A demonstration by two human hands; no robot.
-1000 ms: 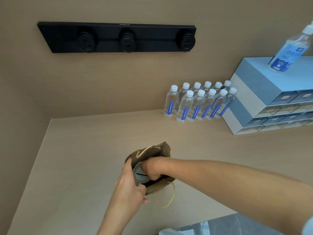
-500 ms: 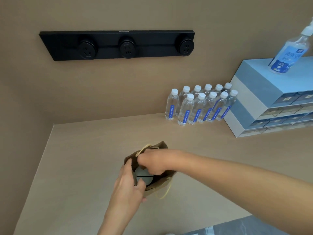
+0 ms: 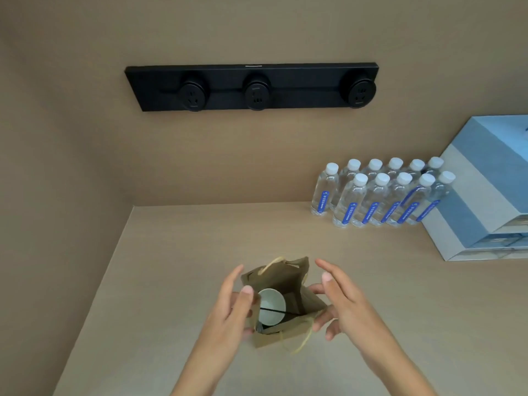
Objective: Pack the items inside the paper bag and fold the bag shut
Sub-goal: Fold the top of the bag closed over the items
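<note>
A small brown paper bag [image 3: 291, 335] with pale cord handles stands open-mouthed on the tan table, near the front middle. Inside it sits a white paper cup [image 3: 271, 305], upright, with a thin black stick [image 3: 273, 310] lying across its rim. My left hand [image 3: 234, 304] is against the bag's left side, fingers spread, thumb at the rim. My right hand [image 3: 340, 301] hovers at the bag's right side with fingers apart, its lower fingers touching the bag's wall. Neither hand holds an item.
Several clear water bottles [image 3: 380, 195] with white caps stand at the back right. A blue and white drawer box [image 3: 485, 190] sits at the right edge. A black socket strip [image 3: 254, 87] is mounted on the back wall. A side wall bounds the table's left edge.
My right hand has come out of the bag and now sits open beside its right wall. My left hand has opened along the left side. The cup stays inside.
</note>
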